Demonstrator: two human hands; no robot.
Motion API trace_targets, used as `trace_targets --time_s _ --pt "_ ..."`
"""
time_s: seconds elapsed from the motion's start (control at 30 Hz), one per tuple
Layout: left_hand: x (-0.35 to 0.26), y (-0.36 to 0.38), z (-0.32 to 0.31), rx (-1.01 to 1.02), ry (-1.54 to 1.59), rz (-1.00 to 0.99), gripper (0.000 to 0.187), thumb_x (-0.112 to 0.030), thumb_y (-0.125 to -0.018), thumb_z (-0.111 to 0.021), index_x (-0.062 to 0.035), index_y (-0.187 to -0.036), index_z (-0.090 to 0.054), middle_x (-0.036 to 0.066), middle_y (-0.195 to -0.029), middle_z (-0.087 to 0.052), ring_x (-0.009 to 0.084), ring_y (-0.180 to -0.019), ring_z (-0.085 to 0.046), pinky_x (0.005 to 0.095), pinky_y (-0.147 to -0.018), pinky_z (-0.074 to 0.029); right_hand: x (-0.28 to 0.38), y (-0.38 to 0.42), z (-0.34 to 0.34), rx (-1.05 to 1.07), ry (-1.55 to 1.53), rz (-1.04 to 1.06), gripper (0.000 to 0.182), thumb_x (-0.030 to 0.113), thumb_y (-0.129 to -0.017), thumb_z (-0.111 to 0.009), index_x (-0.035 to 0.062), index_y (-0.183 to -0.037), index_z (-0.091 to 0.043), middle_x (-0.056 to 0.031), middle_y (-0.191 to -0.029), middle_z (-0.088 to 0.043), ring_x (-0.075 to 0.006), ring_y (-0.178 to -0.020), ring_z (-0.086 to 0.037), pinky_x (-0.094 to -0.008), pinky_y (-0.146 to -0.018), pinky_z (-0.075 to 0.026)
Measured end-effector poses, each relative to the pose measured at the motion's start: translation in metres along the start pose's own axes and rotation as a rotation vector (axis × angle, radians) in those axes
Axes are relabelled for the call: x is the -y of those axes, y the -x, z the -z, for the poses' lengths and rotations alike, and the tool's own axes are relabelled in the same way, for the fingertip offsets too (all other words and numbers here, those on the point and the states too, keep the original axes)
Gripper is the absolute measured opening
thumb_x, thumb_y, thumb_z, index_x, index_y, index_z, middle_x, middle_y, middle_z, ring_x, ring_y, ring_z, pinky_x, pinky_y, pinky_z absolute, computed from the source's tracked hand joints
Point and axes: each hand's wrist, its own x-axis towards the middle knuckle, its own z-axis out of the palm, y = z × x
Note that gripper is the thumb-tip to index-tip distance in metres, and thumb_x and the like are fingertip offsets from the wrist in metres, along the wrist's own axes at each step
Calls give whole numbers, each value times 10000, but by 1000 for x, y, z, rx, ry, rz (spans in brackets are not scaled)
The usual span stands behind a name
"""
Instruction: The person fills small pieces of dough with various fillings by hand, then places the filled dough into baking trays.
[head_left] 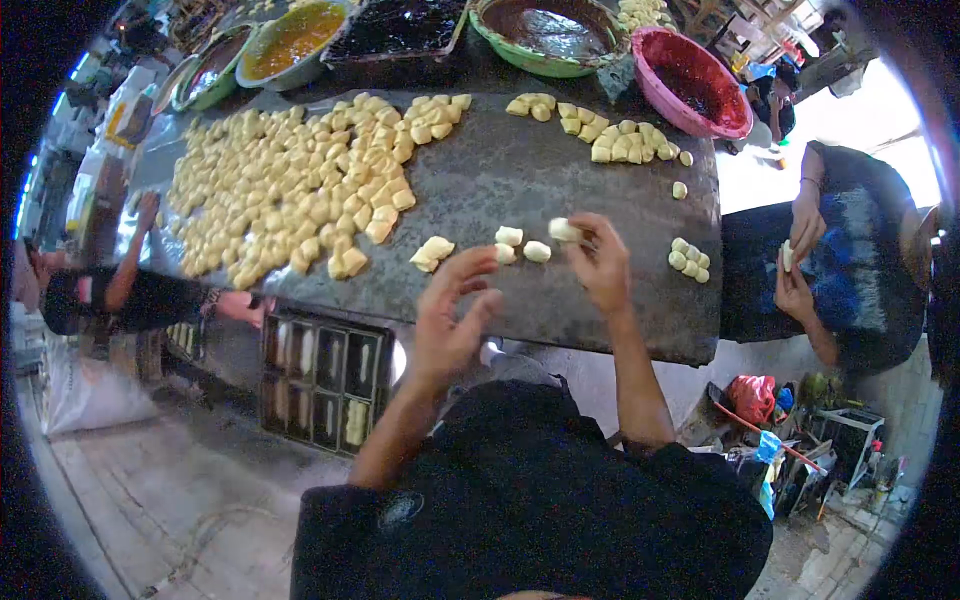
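Observation:
My right hand (603, 268) pinches a pale dough piece (564, 230) just above the dark worktable (480, 165). Facing it, my left hand (452, 322) has its fingers curved and apart with nothing visible between them. Two or three small dough pieces (537, 251) lie on the table between my hands. Just left of my left hand sits a small clump of dough (432, 252). A broad heap of dough pieces (290, 190) covers the table's left side.
Along the far edge stand a green basin (548, 65), a pink basin (735, 130) and a bowl of orange liquid (292, 45). More dough (690, 260) lies at right. A co-worker (850, 250) there handles dough; another person (110, 290) is at left. A black tray rack (325, 380) stands below.

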Motion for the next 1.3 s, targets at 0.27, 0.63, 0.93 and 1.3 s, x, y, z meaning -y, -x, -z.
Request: trace_targets --time_s 0.27,0.63,0.93,1.3 --pt "24 -40 36 -394 35 123 241 -64 -973 -543 10 -1197 -594 65 -1091 -641 128 -1001 -588 272 -883 -461 -47 -49 12 205 518 344 554 66 -751 -722 86 -1278 -552 -129 -1220 -585 -307 -1178 -549 -391 -1013 -445" --pt "63 -54 59 -531 -26 212 197 -145 -992 -564 -17 -1127 -630 34 -1037 -646 113 -939 -603 268 -815 -486 -53 -47 -13 389 566 190 693 149 -734 -762 85 -1357 -466 -156 -1251 -547 -349 -1158 -520 -431 -1014 -423" --pt "112 -37 88 -208 -947 118 529 -82 -800 -697 -58 -1299 -523 174 -1205 -597 369 -1091 -558 444 -917 -464 -35 -81 -125 470 664 259 387 217 -814 -683 23 -1136 -587 -188 -1232 -534 -377 -1158 -496 -447 -990 -425" --pt "122 -33 120 6 -849 -98 322 -139 -773 -720 -92 -1084 -651 85 -888 -619 308 -873 -604 421 -787 -481 0 -36 -96 -36 320 -122 257 61 -766 -728 20 -996 -621 -120 -907 -676 -183 -811 -653 -315 -729 -541"
